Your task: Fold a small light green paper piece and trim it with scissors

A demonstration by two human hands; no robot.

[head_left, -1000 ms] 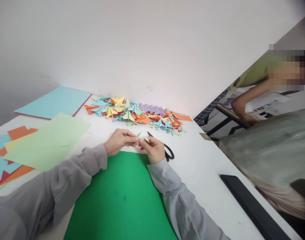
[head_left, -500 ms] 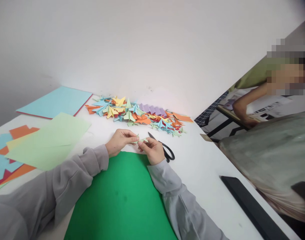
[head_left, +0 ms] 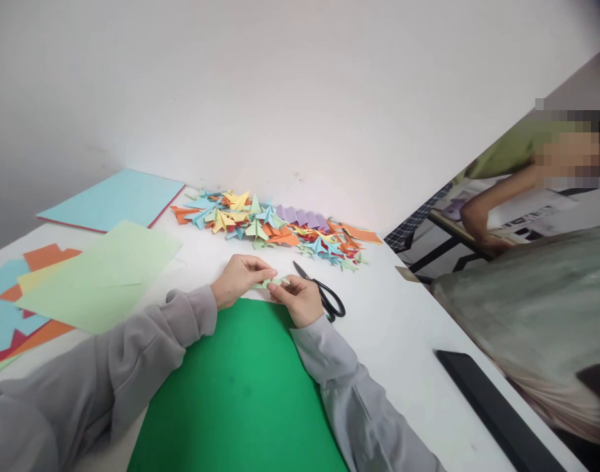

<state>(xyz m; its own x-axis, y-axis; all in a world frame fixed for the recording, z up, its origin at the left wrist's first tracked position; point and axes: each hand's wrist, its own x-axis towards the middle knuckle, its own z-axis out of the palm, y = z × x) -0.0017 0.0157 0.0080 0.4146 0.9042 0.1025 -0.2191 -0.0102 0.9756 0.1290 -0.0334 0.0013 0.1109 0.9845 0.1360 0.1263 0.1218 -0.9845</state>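
Note:
Between my two hands is a small piece of folded light green paper (head_left: 271, 283), partly covered by my fingers. My left hand (head_left: 241, 280) pinches its left side, and my right hand (head_left: 301, 299) grips its right side. Both hands are just above the far edge of a large green sheet (head_left: 240, 387). Black-handled scissors (head_left: 332, 298) lie on the table right behind my right hand, blades pointing away. Beyond the hands, a long heap of small folded paper planes (head_left: 255, 219) in several colours spreads along the wall.
On the left lie a light green sheet (head_left: 107, 275), coloured offcuts (head_left: 14, 308) and a blue sheet (head_left: 115, 196) over red. Orange paper (head_left: 363, 235) lies at the heap's right end. A black bar (head_left: 491, 406) lies along the right table edge; another person's arm (head_left: 496, 196) is beyond.
My fingers have shifted slightly on the light green paper, with the right fingertips moving a little left and lower. Both hands still hold it. The whole view has shifted slightly.

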